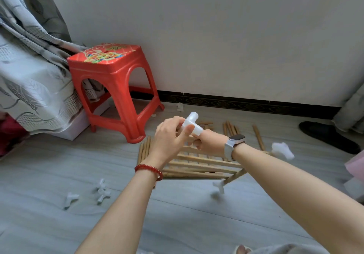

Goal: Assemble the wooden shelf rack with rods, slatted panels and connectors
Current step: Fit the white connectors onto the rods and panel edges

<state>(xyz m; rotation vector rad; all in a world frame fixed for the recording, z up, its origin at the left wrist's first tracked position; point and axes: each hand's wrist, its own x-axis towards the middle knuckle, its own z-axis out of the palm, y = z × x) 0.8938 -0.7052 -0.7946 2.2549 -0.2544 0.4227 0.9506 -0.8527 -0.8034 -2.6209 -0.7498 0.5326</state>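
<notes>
Head view: the left hand (169, 135) pinches a white plastic connector (192, 123) between thumb and fingers, right above the right hand (208, 141), which is curled around the top of the slatted panel (201, 165). The panel stands tilted over the floor (177, 214), pale wood, another connector (219, 186) on its lower corner.

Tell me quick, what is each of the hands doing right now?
Left hand: pinching the white plastic connector.
Right hand: curled around something under that connector, probably a rod end; hidden, so it cannot be told for sure.
</notes>
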